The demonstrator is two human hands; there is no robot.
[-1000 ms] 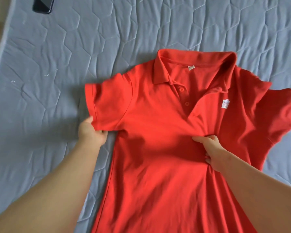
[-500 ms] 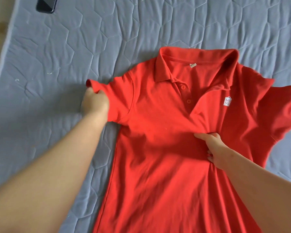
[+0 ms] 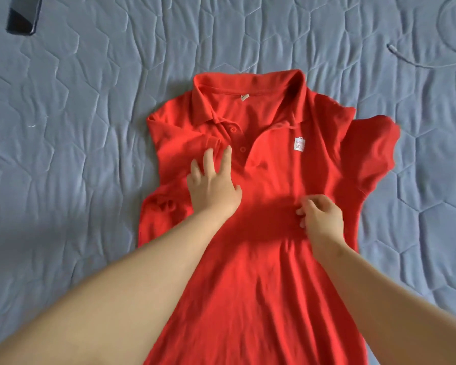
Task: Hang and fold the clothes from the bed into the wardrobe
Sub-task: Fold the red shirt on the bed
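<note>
While the red polo shirt [image 3: 261, 272] lies face up along the middle of the bed [image 3: 63, 193], its hem running out of view past the near edge, I judge the step in hand to be folding. My right hand [image 3: 320, 219] sits on the waist with its fingers curled; whether its grip pinches cloth I cannot tell. Just beyond, my left hand [image 3: 211, 185] presses flat, grip spread, on the left sleeve [image 3: 192, 143], which lies turned in over the chest. The right sleeve [image 3: 371, 154] sticks out toward the bed's right edge. The next move calls for laying it inward to match, without dragging the body. Beyond the collar [image 3: 248, 83], a phone [image 3: 24, 17] lies by the far left corner and a cable [image 3: 419, 61] by the far right.
</note>
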